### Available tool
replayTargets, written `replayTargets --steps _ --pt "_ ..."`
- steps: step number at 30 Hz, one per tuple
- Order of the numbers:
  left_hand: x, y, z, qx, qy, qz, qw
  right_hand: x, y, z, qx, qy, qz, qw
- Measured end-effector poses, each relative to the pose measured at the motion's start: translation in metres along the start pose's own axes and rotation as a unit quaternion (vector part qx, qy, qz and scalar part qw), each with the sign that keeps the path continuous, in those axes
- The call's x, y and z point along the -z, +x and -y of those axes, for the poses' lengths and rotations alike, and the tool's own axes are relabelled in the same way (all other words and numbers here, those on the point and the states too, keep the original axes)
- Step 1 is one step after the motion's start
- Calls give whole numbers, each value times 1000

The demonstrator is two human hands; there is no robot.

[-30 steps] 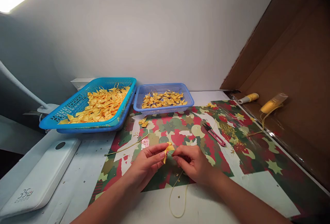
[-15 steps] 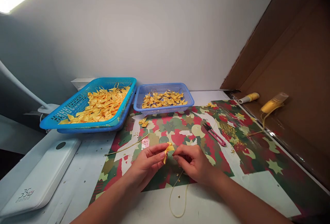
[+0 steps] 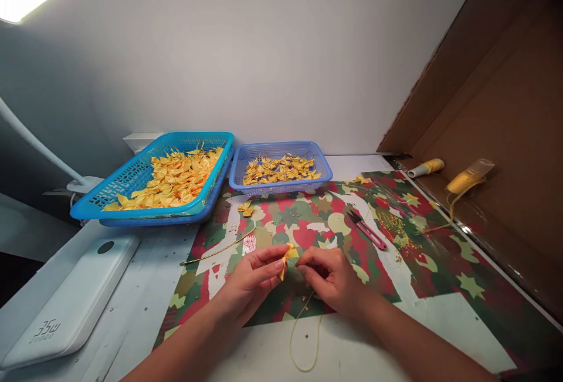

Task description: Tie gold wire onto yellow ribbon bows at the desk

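My left hand [image 3: 259, 279] pinches a small yellow ribbon bow [image 3: 288, 257] between thumb and fingers. Just to its right, my right hand [image 3: 329, 276] is closed, its thumb and forefinger pinched on a thin yellow thread [image 3: 317, 347]. A loop of that thread hangs below onto the white tabletop. A short strand seems to run between the bow and my right fingertips; whether a needle is there is too small to tell. Beyond my hands, one loose bow [image 3: 246, 209] lies on the patterned sheet [image 3: 303, 226], with a gold cord [image 3: 220, 250] left of them.
A blue basket [image 3: 88, 209] heaped with yellow bows stands at the back left, beside a smaller violet basket [image 3: 281, 185] of bows. Thread snips [image 3: 369, 232] lie to the right, near gold scraps [image 3: 393, 229]. Thread spools [image 3: 468, 178] rest by the cardboard; a power bank [image 3: 74, 300] is left.
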State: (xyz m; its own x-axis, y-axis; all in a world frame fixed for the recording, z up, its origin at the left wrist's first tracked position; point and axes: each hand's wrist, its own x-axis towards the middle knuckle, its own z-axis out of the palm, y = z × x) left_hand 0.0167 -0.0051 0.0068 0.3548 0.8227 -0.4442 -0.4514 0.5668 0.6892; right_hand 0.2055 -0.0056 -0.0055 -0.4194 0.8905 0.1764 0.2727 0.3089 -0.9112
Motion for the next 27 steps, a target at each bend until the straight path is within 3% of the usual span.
replayTargets --steps 27 --pt "-3 -1 -3 0 4 11 1000 1 2 2 17 -16 -15 1000"
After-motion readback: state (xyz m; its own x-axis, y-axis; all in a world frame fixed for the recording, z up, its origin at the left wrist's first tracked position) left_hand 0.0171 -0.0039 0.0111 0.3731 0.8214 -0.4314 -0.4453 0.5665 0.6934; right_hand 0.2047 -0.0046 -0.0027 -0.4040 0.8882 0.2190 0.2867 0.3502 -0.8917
